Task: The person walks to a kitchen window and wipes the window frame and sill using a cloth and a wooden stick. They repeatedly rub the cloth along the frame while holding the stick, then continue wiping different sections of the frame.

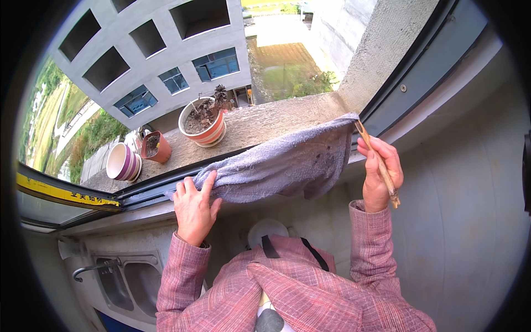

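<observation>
A damp-looking grey-purple towel (282, 166) with dark spots lies along the black window track (153, 191), its lower edge hanging inside. My left hand (194, 207) rests on the towel's left end, fingers spread; whether it pinches the cloth is hard to tell. In my right hand (379, 172) is a thin wooden stick (383, 172), held slantwise between thumb and fingers. The stick's upper tip touches the towel's right corner at the end of the track. Its lower end is splintered and sticks out below my palm.
On the outer concrete ledge (253, 120) stand an orange-striped pot with a withered plant (203, 124), a small terracotta-coloured pot (157, 148) and a purple-striped pot (123, 162). The window opens onto a drop. A steel double sink (143, 286) with a faucet (93, 269) sits lower left.
</observation>
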Motion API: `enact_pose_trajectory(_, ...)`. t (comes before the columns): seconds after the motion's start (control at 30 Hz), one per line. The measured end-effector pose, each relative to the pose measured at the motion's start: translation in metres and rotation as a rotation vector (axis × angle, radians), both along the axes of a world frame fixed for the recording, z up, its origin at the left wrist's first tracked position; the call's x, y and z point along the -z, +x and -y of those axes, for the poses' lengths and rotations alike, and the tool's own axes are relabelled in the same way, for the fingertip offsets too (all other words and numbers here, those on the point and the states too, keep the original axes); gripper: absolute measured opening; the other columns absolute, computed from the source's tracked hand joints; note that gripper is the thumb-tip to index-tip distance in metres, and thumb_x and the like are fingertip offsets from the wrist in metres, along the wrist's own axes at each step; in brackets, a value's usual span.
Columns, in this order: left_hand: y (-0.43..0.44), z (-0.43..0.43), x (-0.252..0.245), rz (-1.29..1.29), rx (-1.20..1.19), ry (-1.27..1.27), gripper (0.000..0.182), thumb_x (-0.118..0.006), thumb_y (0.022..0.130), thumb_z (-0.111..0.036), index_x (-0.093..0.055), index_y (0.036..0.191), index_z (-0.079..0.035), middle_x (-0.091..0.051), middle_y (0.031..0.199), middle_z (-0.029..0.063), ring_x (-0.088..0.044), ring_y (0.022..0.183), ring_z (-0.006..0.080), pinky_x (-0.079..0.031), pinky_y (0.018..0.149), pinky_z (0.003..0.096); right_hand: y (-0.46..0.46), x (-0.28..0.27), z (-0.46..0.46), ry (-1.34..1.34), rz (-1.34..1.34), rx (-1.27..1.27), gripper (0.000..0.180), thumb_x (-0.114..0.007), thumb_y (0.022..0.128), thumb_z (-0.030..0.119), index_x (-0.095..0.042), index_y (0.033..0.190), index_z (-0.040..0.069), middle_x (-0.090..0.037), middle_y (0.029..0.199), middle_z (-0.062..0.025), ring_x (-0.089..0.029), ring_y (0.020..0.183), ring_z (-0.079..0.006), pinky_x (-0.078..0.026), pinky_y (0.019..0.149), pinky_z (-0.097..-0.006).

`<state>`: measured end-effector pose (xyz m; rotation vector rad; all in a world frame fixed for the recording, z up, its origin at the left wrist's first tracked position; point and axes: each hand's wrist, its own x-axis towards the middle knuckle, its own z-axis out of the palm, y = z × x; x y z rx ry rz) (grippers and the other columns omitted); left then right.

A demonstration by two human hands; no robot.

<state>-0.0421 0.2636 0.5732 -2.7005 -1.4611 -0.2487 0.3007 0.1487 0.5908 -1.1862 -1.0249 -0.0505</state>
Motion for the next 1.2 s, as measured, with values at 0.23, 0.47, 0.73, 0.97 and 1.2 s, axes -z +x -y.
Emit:
enact_pose_trajectory(0.23, 0.003, 0.003, 0.002, -0.024, 0.000, 0.017, 0.075, -0.084, 0.073, -0.025, -0.055, 0.143, -0.023, -0.051, 0.112, 0.0178, -0.050, 0.106, 0.0359, -0.042, 0.087, 0.0459, 0.023, 0.062, 0.017, -0.223, -0.016, -0.043, 0.019, -0.065, 0.091, -0.004, -0.070, 0.110, -0.002, -0.067, 0.112, -0.0134, -0.069, 0.097, -0.0191, -0.058, 0.087, -0.0310)
enact_pose_trajectory(0.47, 0.003, 0.001, 0.003, -0.033, -0.019, 0.019, 0.073, -0.084, 0.073, -0.025, -0.057, 0.141, -0.022, -0.052, 0.110, 0.0177, -0.051, 0.104, 0.0353, -0.042, 0.085, 0.0464, 0.000, 0.022, 0.045, -0.246, -0.264, -0.156, 0.016, -0.062, 0.094, 0.001, -0.066, 0.108, -0.007, -0.067, 0.106, -0.0131, -0.072, 0.091, -0.0202, -0.060, 0.079, -0.0302)
enact_pose_trajectory(0.73, -0.002, 0.000, 0.007, -0.030, 0.000, 0.031, 0.077, -0.083, 0.073, -0.021, -0.054, 0.144, -0.023, -0.051, 0.116, 0.0194, -0.050, 0.108, 0.0364, -0.041, 0.088, 0.0468, 0.013, 0.014, 0.022, -0.472, 0.161, -0.023, 0.013, -0.067, 0.084, -0.006, -0.070, 0.096, -0.003, -0.069, 0.088, -0.0116, -0.071, 0.077, -0.0179, -0.056, 0.069, -0.0279)
enact_pose_trajectory(0.97, -0.003, 0.001, 0.011, 0.012, 0.026, 0.056, 0.082, -0.083, 0.071, -0.020, -0.052, 0.147, -0.023, -0.050, 0.116, 0.0194, -0.049, 0.108, 0.0365, -0.039, 0.091, 0.0469, 0.033, -0.004, 0.024, -0.533, -0.258, -0.179, 0.010, -0.065, 0.087, -0.005, -0.070, 0.096, -0.006, -0.069, 0.087, -0.0099, -0.072, 0.078, -0.0155, -0.057, 0.069, -0.0263)
enact_pose_trajectory(1.2, -0.001, 0.000, 0.009, 0.013, 0.022, 0.052, 0.081, -0.082, 0.071, -0.020, -0.052, 0.147, -0.023, -0.050, 0.115, 0.0193, -0.049, 0.108, 0.0369, -0.039, 0.091, 0.0472, 0.028, -0.005, 0.025, -0.515, 0.175, 0.022, 0.012, -0.066, 0.084, -0.007, -0.070, 0.095, -0.004, -0.068, 0.084, -0.0096, -0.069, 0.073, -0.0142, -0.054, 0.066, -0.0270)
